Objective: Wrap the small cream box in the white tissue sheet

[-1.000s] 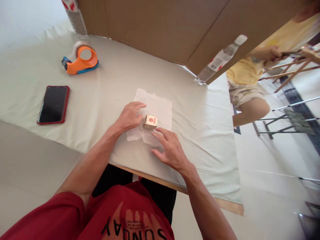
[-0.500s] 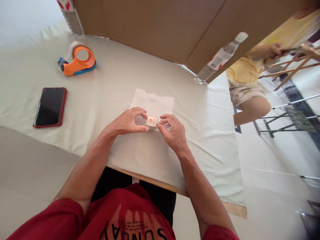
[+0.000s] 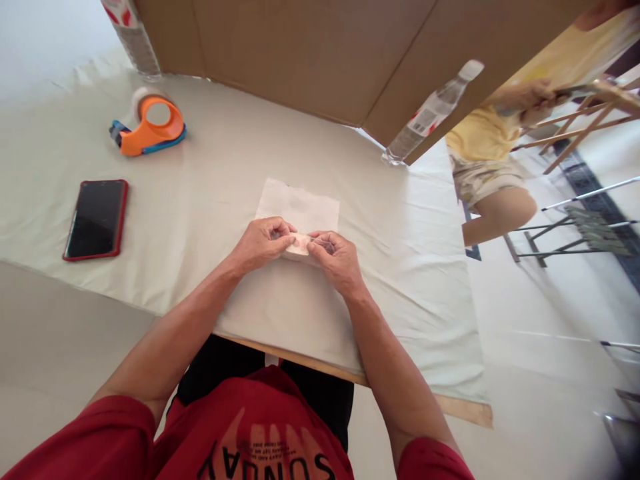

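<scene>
A small pale box with red marks on top (image 3: pixel 299 244) sits between my two hands, over the near part of a sheet of white paper (image 3: pixel 300 205). My left hand (image 3: pixel 267 241) pinches its left end with thumb and fingers. At the other end, my right hand (image 3: pixel 336 259) grips it the same way. The fingers cover both ends of the box, so only its middle shows.
An orange tape dispenser (image 3: pixel 153 127) and a red-cased phone (image 3: pixel 97 219) lie on the left. A tall cardboard panel (image 3: pixel 290 53) stands behind, with a water bottle (image 3: pixel 433 113) leaning right and another bottle (image 3: pixel 135 40) left. A person in yellow (image 3: pixel 480 143) sits beyond.
Both hands have closed in on the small box; the fingers, loosely curved around its ends before, now pinch it. The whole view has shifted slightly.
</scene>
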The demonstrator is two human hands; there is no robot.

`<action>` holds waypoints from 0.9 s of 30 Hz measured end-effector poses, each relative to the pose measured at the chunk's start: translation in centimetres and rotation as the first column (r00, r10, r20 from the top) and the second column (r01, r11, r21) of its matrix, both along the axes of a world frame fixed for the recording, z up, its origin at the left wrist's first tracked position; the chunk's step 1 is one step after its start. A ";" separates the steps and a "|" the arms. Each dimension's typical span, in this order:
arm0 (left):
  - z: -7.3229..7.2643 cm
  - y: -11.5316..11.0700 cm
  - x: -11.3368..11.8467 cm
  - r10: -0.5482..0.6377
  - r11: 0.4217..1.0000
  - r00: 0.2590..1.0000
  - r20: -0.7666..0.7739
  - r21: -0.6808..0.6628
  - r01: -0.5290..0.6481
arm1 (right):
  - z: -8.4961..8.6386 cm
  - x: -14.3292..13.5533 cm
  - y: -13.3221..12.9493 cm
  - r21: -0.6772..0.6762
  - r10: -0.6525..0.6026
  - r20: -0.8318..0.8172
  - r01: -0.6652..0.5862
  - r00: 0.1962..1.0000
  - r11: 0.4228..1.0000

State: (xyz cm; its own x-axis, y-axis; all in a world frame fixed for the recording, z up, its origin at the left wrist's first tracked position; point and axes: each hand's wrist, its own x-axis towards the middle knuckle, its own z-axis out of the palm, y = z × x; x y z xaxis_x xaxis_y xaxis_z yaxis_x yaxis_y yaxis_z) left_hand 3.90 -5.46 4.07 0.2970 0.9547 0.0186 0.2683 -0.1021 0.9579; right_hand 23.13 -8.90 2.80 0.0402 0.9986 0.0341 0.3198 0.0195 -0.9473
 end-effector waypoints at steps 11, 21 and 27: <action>-0.5 0.2 -0.1 0.017 1.000 1.000 0.022 -0.018 -0.016 | -0.5 -0.1 0.0 -0.012 -0.006 -0.011 0.006 1.000 1.000; -0.5 0.4 -0.1 0.013 1.000 1.000 -0.027 -0.006 -0.013 | 1.9 -1.2 -2.0 0.517 -0.215 0.585 -0.156 0.782 0.842; -0.5 0.6 0.0 0.013 1.000 0.997 -0.072 -0.004 -0.013 | 0.7 -2.4 -2.1 0.415 -0.098 0.770 -0.377 0.631 0.828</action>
State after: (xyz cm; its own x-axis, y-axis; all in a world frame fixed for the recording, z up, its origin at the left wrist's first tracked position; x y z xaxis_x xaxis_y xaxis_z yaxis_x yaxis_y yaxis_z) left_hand 3.86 -4.86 3.55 0.2851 0.9585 -0.0070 0.3375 -0.0935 0.9367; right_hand 20.76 -10.96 3.54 -0.3746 0.8040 0.4619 0.8367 0.5077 -0.2052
